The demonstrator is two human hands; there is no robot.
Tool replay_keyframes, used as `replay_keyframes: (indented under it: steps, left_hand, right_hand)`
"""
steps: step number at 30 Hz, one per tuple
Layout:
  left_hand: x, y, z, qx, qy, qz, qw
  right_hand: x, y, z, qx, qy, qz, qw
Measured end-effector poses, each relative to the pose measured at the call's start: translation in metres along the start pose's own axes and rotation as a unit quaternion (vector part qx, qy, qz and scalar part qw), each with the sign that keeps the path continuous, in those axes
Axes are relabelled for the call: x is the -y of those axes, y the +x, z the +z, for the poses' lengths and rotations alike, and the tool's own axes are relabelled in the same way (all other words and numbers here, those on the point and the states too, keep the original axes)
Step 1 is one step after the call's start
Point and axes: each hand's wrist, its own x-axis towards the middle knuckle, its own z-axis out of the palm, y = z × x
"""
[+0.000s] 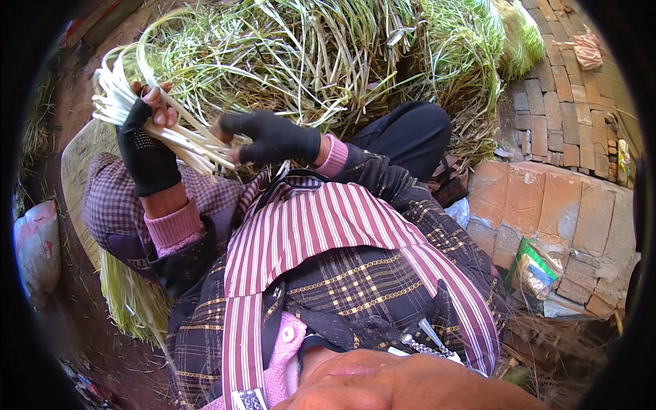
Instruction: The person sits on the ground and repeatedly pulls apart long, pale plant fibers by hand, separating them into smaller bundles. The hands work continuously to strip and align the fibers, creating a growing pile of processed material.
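Observation:
My left hand [148, 138], in a black fingerless glove with pale grip dots, is closed around a bundle of long white-and-green plant stalks [113, 95]. One stalk loops up above that hand. On the other side, my right hand [269, 137], also in a black fingerless glove, is at the opposite end of the bundle. Its fingertips are blurred beside the stalk ends, and whether they grip any stalk cannot be told. Beyond both hands lies a large heap of green and straw-coloured stalks [333, 56].
At the left are a light board [77, 169], a filled sack [38, 251] and more pale green stalks [130, 297]. Brick paving [569, 113] lies at the right, with an orange-brown flattened sheet [543, 205] and a green plastic packet [535, 266] nearer.

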Motion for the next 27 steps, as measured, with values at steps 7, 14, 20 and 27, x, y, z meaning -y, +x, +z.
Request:
replay_keyframes:
  steps: [7, 14, 20, 27]
  left_hand:
    - [-0.025, 0.006, -0.020, 0.003, -0.051, 0.035, 0.998]
    - [0.005, 0.025, -0.027, -0.078, -0.065, 0.023, 0.995]
    - [0.046, 0.059, -0.057, -0.146, -0.026, -0.048, 0.988]
    - [0.071, 0.108, -0.114, -0.208, 0.041, -0.024, 0.977]
  right_hand:
    - [0.016, -0.059, -0.028, 0.012, 0.203, 0.198, 0.959]
    - [0.047, -0.088, -0.027, 0.031, 0.175, 0.233, 0.956]
    - [0.070, -0.125, -0.039, 0.008, 0.224, 0.248, 0.942]
    - [0.087, -0.180, -0.076, -0.161, 0.289, 0.037, 0.943]
